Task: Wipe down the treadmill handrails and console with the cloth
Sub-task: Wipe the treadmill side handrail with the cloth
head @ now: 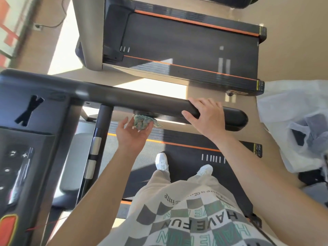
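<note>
Left grip (132,134) holds a crumpled pale-green cloth (142,121) up against the black handrail (142,102); right grip (207,116) alongside clasps that handrail

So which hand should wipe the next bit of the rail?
Left. The left hand holds the cloth against the underside of the handrail, so it can probably just slide along. The right hand has no cloth; its fingers grip the handrail near its end.

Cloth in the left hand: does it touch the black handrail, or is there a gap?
Touching. The head view shows the left hand holding the crumpled cloth up against the underside of the handrail, with no gap visible.
</note>
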The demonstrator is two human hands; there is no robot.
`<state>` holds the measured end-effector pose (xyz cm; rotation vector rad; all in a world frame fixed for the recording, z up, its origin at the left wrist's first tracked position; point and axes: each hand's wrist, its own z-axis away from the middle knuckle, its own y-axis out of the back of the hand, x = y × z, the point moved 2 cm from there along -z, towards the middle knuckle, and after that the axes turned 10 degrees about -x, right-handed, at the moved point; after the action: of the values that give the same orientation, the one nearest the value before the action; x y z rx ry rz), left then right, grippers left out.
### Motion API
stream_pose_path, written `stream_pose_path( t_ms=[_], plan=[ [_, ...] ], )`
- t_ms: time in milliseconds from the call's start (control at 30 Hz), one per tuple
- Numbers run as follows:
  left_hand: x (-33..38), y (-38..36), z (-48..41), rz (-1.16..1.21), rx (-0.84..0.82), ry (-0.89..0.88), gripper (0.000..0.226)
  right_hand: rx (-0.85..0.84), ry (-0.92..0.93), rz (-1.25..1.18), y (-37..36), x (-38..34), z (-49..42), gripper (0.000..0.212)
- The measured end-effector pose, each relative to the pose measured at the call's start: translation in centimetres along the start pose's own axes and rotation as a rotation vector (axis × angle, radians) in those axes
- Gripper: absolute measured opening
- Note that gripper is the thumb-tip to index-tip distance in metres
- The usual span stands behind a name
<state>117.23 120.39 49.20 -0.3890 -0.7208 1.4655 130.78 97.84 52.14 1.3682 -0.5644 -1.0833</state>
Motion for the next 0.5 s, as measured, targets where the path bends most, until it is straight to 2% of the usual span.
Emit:
stream_pose_path(
  t_ms=[267, 500],
  plan=[
    [-0.7, 0.3, -1.1, 0.061, -0.014, -0.015, 0.058, -0.012, -0.007, 0.012, 0.0, 0.0, 0.0, 0.059],
    [-2.8, -0.8, -1.6, 0.086, -0.033, 0.060, 0.065, -0.018, -0.012, 0.009, 0.1, 0.0, -0.1, 0.058]
  ],
)
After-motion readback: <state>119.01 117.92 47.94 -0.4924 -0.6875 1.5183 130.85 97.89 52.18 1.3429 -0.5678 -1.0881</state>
